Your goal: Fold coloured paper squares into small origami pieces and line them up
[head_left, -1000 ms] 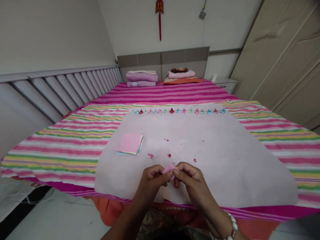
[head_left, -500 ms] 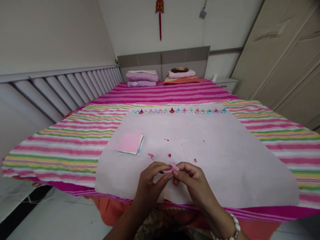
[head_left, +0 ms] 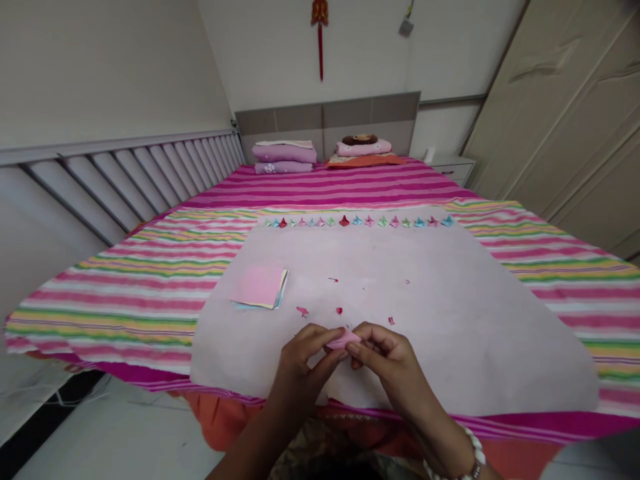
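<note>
Between both hands, near the front edge of the white sheet, is a small folded piece of pink paper (head_left: 344,339). My left hand (head_left: 306,357) pinches its left side between thumb and fingers. The thumb and fingers of my right hand (head_left: 384,355) close on its right side. The fingers hide part of the folds. Just beyond the hands lie small red scraps (head_left: 339,311). A stack of square paper (head_left: 259,287), pink on top with other colours beneath, lies to the left.
Along the far edge of the white sheet (head_left: 450,320) stands a row of several small folded paper shapes (head_left: 344,221) in red, blue, pink and green. A striped cloth (head_left: 125,280) covers the bed around it. Folded bedding (head_left: 284,157) lies by the headboard.
The pink paper has turned slightly and shows a broader flat face between my fingers. The right fingers have curled in a little beneath it. Everything else lies as before.
</note>
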The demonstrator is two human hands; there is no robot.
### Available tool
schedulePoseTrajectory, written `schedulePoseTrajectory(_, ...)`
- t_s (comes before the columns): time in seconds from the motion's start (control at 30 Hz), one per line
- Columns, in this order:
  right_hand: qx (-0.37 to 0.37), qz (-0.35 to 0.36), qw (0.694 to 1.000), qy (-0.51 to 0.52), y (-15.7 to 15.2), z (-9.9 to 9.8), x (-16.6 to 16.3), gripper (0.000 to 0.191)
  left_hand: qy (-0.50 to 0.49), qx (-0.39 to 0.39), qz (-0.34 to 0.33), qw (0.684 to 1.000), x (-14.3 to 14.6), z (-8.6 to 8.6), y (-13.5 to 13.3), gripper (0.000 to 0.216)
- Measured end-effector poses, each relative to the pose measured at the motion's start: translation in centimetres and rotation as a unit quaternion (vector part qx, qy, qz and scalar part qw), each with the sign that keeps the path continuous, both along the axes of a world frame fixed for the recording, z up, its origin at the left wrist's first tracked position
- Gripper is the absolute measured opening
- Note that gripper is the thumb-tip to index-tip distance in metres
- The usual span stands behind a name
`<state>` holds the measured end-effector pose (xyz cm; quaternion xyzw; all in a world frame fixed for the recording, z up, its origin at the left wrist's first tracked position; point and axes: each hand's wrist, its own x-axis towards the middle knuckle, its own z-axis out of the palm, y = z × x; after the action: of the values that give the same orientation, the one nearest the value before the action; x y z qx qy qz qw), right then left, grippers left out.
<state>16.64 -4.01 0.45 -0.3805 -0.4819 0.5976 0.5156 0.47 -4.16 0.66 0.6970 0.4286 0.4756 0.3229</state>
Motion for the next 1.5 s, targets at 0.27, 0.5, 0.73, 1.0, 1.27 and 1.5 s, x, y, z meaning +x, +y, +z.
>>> schedulePoseTrajectory(0.27, 0.027, -0.022, 0.999, -0.011, -0.2, 0.3, -0.3, 0.016, -0.036, -0.021, -0.011, 0.999, 0.0, 0.2, 0.0, 0.016)
schedulePoseTrajectory(0.5, 0.046, -0.022, 0.999, -0.019, -0.2, 0.4, -0.3, 0.016, -0.058, -0.075, -0.001, 0.996, 0.2, 0.4, -0.6, 0.011)
schedulePoseTrajectory(0.73, 0.029, -0.016, 0.999, 0.020, 0.1, -0.1, -0.3, 0.018, -0.086, -0.126, 0.011, 0.988, 0.2, 0.5, -0.7, 0.009)
schedulePoseTrajectory(1.0, 0.098, -0.023, 0.994, -0.031, 0.1, 0.2, -0.3, 0.008, -0.029, -0.076, 0.017, 0.997, 0.3, 0.8, -1.0, 0.009)
schedulePoseTrajectory(1.27, 0.121, -0.034, 0.991, -0.042, 0.0, 0.2, -0.3, 0.009, 0.019, -0.016, 0.041, 0.999, 0.7, 0.1, -1.2, 0.010)
schedulePoseTrajectory(1.5, 0.144, -0.033, 0.988, -0.039, 0.2, 0.1, 0.3, 0.009, 0.019, -0.044, -0.028, 0.998, 0.1, 0.3, -0.5, 0.010)
